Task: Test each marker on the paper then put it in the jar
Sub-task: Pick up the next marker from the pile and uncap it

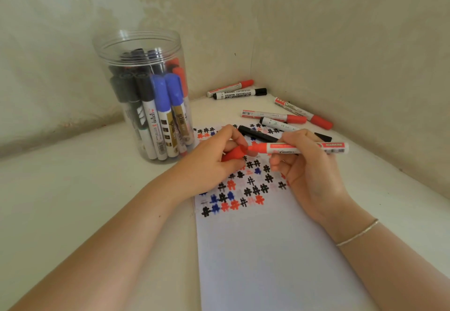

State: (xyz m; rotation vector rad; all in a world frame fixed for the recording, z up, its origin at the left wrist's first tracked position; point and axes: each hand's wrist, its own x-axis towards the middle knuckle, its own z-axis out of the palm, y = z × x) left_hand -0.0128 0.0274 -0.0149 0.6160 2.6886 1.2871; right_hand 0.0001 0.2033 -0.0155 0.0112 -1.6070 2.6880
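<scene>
At a cream-coloured corner table, my right hand (309, 164) grips the white barrel of a red whiteboard marker (299, 148), held level above the white sheet of paper (267, 250), while my left hand (214, 162) pinches its red plastic cap (232, 154) right at the tip. Whether the cap is coming off or going on I cannot tell; it sits at the nib, not fully seated. The tall clear plastic jar (136, 45), already crowded with black, blue and red markers, stands just left of the sheet, near my left hand. Seven loose markers (274, 116) (four red-capped, three black) lie toward the corner, two of them partly on the paper's far edge. The upper part of the sheet is dense with red, blue and black hash marks. A risk from here, as I judge it: a misaligned cap could crush the nib or ink my fingertips, and a careless reach might topple the packed jar.
</scene>
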